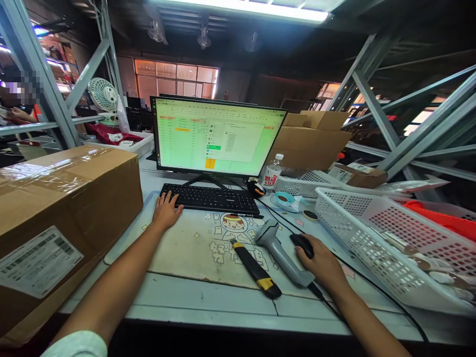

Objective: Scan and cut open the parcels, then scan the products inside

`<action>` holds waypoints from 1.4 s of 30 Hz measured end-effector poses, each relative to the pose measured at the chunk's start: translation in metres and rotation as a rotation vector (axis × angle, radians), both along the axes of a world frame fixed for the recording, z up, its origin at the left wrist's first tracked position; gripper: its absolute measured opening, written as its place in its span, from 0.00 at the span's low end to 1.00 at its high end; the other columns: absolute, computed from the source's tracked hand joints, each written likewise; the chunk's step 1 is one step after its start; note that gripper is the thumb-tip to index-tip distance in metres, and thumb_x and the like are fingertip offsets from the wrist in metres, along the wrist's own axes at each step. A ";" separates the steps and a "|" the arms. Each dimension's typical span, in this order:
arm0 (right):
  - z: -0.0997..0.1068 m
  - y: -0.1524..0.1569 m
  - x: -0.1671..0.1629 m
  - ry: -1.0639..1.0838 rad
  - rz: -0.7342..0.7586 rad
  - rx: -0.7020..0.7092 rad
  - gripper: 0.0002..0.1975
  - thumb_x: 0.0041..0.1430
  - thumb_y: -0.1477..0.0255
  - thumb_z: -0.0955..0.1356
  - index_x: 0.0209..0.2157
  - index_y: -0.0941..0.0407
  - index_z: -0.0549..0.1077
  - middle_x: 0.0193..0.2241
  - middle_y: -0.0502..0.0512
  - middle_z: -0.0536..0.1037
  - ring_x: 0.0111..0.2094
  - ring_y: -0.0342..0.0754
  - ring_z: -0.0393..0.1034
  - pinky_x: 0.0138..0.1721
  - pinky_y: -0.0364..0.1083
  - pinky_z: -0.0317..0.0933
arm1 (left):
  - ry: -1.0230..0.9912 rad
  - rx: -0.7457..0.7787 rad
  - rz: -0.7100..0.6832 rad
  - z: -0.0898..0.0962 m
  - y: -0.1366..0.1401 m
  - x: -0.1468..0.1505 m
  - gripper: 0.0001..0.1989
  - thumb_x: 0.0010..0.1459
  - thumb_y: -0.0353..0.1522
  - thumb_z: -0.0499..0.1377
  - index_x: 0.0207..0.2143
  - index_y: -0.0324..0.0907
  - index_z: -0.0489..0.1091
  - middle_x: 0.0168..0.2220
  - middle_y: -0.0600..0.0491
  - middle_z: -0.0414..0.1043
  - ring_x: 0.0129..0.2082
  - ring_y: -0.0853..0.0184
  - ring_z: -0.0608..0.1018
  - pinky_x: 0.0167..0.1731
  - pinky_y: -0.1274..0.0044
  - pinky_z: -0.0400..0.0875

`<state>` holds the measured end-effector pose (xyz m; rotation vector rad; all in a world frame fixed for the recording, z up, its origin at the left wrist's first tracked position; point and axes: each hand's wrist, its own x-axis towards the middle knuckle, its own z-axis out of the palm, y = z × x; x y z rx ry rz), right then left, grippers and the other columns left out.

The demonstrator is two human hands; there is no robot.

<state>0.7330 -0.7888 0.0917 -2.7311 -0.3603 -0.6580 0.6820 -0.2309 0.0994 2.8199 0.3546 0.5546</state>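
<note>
My left hand (166, 212) rests with fingers spread on the left end of a black keyboard (211, 198). On the right, my right hand (323, 262) is wrapped over a black computer mouse (302, 245). Between the hands, a grey barcode scanner (284, 255) lies on the printed desk mat (178, 260), its cable running under my right forearm. Left of the scanner is a black and yellow utility knife (256, 270). Behind the keyboard stands a lit monitor (215, 139) showing a spreadsheet with a smaller window over it.
A taped cardboard box (74, 188) stands at the left. White perforated baskets (357, 238) line the right side, the nearest holding small items. A water bottle (272, 173) and a blue tape roll (283, 198) sit right of the keyboard. Open cartons (305, 144) are behind. A person's hand (22, 115) shows far left.
</note>
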 end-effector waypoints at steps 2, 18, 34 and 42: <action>0.001 0.001 -0.001 0.005 -0.002 0.004 0.32 0.62 0.51 0.60 0.57 0.58 0.72 0.55 0.66 0.78 0.55 0.61 0.74 0.60 0.60 0.68 | -0.001 0.000 0.000 0.000 0.000 0.000 0.33 0.71 0.47 0.51 0.71 0.40 0.62 0.75 0.41 0.52 0.76 0.46 0.53 0.74 0.56 0.46; 0.010 0.008 -0.008 0.029 -0.012 0.024 0.31 0.60 0.51 0.61 0.55 0.56 0.73 0.52 0.65 0.79 0.50 0.60 0.76 0.52 0.59 0.71 | -0.015 0.027 0.004 -0.003 0.001 0.001 0.33 0.72 0.47 0.51 0.72 0.41 0.61 0.75 0.41 0.52 0.75 0.46 0.54 0.74 0.56 0.47; 0.004 0.002 -0.001 -0.003 0.075 0.030 0.31 0.64 0.50 0.60 0.55 0.57 0.74 0.57 0.66 0.77 0.59 0.62 0.73 0.63 0.62 0.65 | 0.003 0.022 0.002 0.002 -0.002 -0.001 0.33 0.71 0.46 0.51 0.72 0.39 0.62 0.75 0.40 0.52 0.75 0.44 0.54 0.74 0.56 0.47; 0.001 0.000 0.001 -0.017 0.087 0.029 0.29 0.65 0.51 0.61 0.55 0.56 0.75 0.57 0.67 0.77 0.58 0.63 0.73 0.61 0.64 0.67 | -0.024 0.021 0.003 -0.002 -0.001 0.000 0.32 0.72 0.47 0.50 0.71 0.41 0.62 0.75 0.42 0.53 0.75 0.46 0.54 0.74 0.56 0.48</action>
